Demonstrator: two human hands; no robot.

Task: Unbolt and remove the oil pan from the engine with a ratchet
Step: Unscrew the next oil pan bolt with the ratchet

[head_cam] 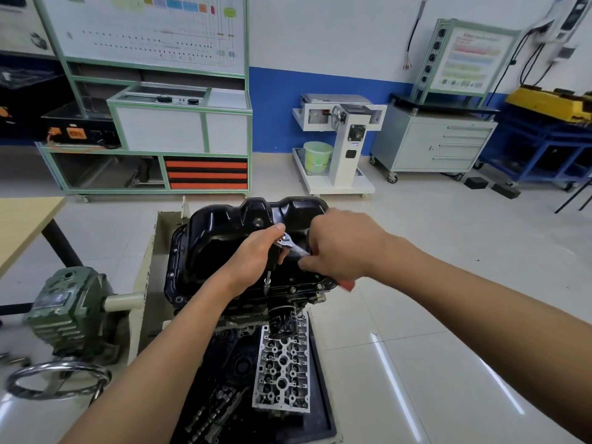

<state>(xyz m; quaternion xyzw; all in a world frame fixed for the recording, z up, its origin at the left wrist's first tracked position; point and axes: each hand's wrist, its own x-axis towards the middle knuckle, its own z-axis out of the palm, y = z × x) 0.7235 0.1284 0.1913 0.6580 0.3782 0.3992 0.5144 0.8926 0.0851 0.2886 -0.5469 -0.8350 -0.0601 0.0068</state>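
The glossy black oil pan (224,232) sits atop the upturned engine (250,306). The left hand (256,254) curls round the ratchet (290,243) head. The right hand (342,245) grips its handle, and the socket is seemingly on a bolt at the pan's near edge.

Open floor (455,270) noted right of oil pan (221,238), left approach hemmed by green gearbox (70,312), near side occupied by cylinder head (282,373)

Both arms out fwd, L grip (256,255) & R grip (340,248) curled round ratchet (296,248).
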